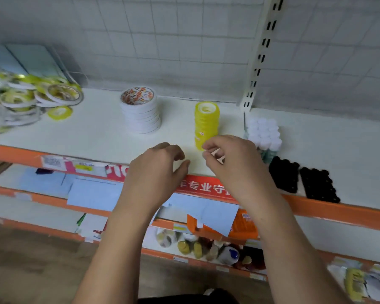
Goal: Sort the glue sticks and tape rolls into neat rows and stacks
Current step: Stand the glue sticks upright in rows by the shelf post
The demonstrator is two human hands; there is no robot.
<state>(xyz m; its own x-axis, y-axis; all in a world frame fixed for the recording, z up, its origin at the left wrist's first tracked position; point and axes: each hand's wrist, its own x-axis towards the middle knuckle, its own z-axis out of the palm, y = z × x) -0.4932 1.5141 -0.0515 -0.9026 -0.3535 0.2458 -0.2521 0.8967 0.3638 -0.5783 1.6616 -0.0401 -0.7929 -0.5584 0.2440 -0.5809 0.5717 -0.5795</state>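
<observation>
On the white shelf (97,132) stands a stack of white tape rolls (140,113), and to its right a taller stack of yellow tape rolls (206,121). A loose heap of yellow and white tape rolls (29,99) lies at the far left. White-capped glue sticks (264,133) stand packed together on the right. My left hand (160,167) hovers at the shelf's front edge with fingers curled and nothing in it. My right hand (230,156), just in front of the yellow stack, pinches a small white item (216,155) that is too blurred to identify.
Two blocks of black-capped items (303,178) sit at the right front of the shelf. Light blue folders (31,60) lean at the back left. A slotted upright post (259,62) divides the shelf bays. Lower shelves hold blue papers (92,191) and bottles (206,246).
</observation>
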